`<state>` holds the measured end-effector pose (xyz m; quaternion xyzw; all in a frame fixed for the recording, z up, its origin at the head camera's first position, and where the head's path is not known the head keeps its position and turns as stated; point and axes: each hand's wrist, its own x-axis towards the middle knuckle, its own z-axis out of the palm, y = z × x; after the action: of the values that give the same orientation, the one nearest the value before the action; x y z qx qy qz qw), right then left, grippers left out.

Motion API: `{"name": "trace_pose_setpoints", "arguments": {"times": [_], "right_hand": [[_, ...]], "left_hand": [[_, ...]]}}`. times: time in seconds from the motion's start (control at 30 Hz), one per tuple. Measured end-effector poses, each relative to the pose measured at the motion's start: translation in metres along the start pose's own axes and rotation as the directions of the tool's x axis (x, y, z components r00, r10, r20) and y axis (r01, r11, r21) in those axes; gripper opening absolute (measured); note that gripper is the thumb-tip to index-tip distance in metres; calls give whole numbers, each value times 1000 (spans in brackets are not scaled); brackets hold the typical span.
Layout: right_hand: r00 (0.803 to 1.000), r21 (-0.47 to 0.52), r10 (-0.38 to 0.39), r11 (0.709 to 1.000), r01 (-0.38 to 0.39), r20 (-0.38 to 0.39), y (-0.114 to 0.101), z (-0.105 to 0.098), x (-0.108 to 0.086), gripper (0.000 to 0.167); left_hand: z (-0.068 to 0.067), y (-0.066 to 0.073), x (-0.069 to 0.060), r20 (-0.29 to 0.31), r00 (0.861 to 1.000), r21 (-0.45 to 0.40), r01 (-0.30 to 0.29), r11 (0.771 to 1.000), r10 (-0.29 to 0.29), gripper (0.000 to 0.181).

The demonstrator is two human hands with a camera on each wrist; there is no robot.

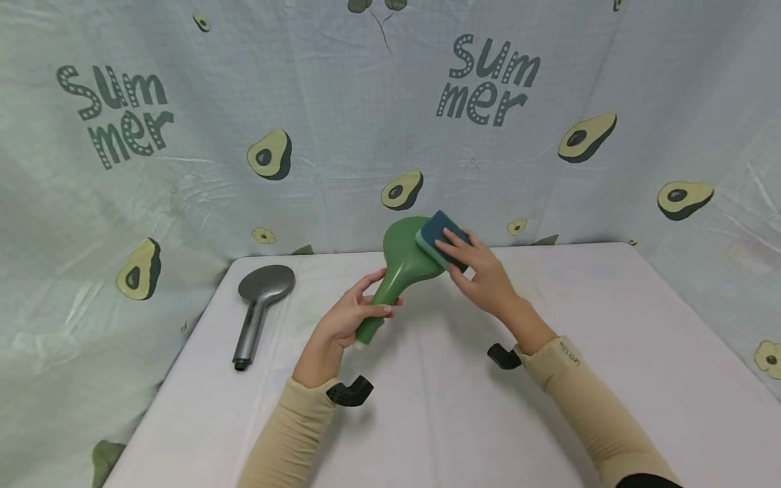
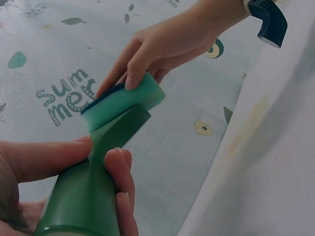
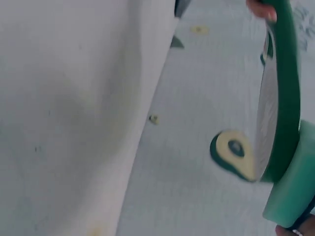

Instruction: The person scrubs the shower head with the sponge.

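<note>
A green shower head (image 1: 399,261) is held up above the table, its round head tilted up and to the right. My left hand (image 1: 350,312) grips its handle, thumb on one side and fingers on the other in the left wrist view. Against the back of the round head lies a two-layer sponge (image 2: 123,105), light green foam with a dark blue scouring layer. My right hand (image 1: 485,274) holds this sponge by its dark side and edges. In the right wrist view the foam touches the shower head's rim (image 3: 288,98), and only fingertips of the right hand show.
A grey shower head (image 1: 262,305) lies on the left of the white-covered table (image 1: 457,420), handle toward me. Behind the table hangs a pale curtain (image 1: 342,88) printed with avocados and lettering. Black curved pieces (image 1: 350,391) sit at both wrists.
</note>
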<state>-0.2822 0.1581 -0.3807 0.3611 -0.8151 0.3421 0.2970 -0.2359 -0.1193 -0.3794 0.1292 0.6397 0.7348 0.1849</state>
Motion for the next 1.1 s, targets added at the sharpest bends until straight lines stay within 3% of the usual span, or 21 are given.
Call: {"name": "trace_pose_setpoints", "arguments": {"times": [0.1,0.2,0.33,0.43,0.53,0.63,0.77,0.9,1.0,1.1], "right_hand": [[989,31,143,989,-142,-43,8,-3,-2,43],[986,25,154,988,-153,-63,8,0,-6,44],[997,-37,-56,998,54,-49,-2,10,-11,44],[970,-58,-243,968,242,0,-8,17,-14,47],[951,-7,-309,951,309,26,-6,18,-16,51],[965,55,-262,964,262,-9,2,14,-17,51],[990,101,-111,988,119,-81,12,7,-15,48],[991,90,-18,995,30,-132,14,5,-14,48],[987,15,-74,997,77,-140,7,9,-14,46],[973,-52,-212,977,208,-89,-2,16,-13,43]], "left_hand": [[0,0,0,-10,1000,-11,9,1000,-10,78],[0,-1,-1,-19,1000,-12,19,1000,-19,78],[0,-2,-1,-27,999,-19,24,1000,-24,77],[0,-3,0,-34,999,-48,31,998,-32,75],[1,-5,1,-33,998,-95,45,994,-49,74],[1,-6,2,-26,998,-133,61,989,-65,73],[2,-7,3,-31,997,-154,72,985,-77,73],[3,-6,4,-36,996,-150,74,986,-80,74],[3,-5,4,-26,997,-150,75,986,-79,74],[4,-6,5,-19,997,-165,77,983,-81,73]]}}
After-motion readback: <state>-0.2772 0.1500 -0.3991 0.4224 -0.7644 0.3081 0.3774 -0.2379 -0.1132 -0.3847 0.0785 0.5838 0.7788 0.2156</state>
